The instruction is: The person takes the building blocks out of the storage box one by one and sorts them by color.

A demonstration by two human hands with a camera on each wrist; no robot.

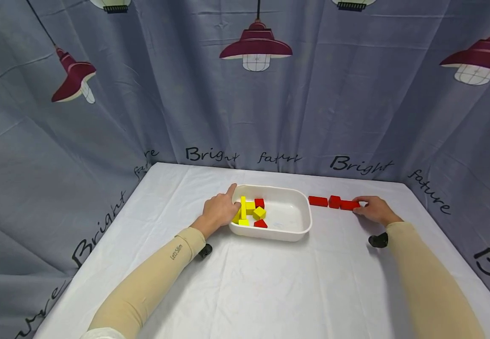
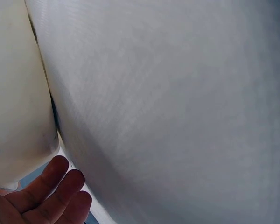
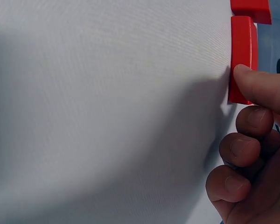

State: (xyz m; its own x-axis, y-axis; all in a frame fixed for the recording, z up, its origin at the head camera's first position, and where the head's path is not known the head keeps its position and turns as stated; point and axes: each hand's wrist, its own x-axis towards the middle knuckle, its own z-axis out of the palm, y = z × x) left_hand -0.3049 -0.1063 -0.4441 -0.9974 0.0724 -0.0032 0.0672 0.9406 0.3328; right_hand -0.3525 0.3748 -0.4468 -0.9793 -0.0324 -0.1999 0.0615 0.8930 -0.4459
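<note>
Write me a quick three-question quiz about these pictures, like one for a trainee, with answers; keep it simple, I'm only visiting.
1. True or false: inside the white tray, the yellow blocks outnumber the red pieces.
2. How many red blocks show in the row outside the tray?
3. What does the right hand hold?
a) one of the yellow blocks
b) the tray's rim
c) the rightmost red block of the row

Key:
1. True: only two red pieces show in there, and more yellow ones.
2. Three.
3. c
</note>
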